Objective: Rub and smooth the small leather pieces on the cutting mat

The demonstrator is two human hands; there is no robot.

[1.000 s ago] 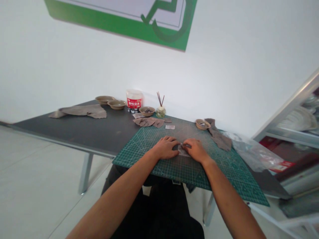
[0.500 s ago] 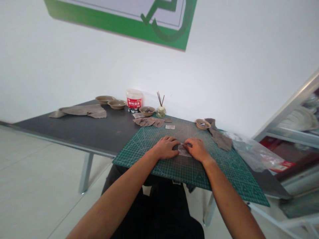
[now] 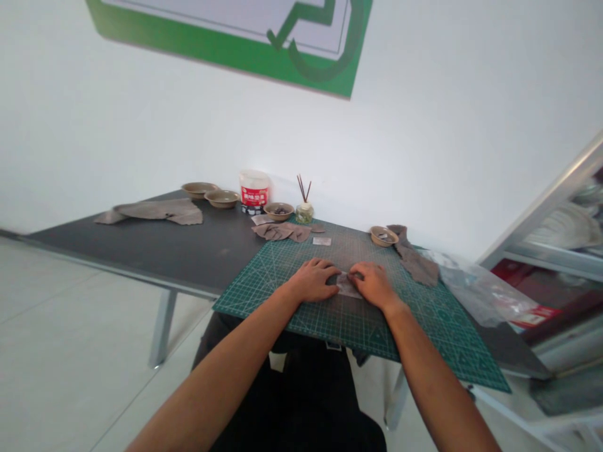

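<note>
A small pale, greyish piece [image 3: 347, 287] lies flat on the green cutting mat [image 3: 254, 282], between my two hands. My left hand [image 3: 316, 280] rests on the mat at its left edge, fingers curved and apart, with thumb and fingertips touching the piece. My right hand [image 3: 371, 282] is at its right edge, thumb and fingers pinched together over its upper right part; what is between them is too small to make out. Farther back on the mat lies another small pale rectangle [image 3: 322, 241].
Brown cloth pieces [image 3: 282, 231] lie behind the left hand, near a bowl of small dark items [image 3: 279, 211], a tub [image 3: 254, 191] and a reed diffuser [image 3: 304, 212]. At right are another bowl [image 3: 384, 236], brown cloth [image 3: 417, 263] and a plastic bag [image 3: 485, 289].
</note>
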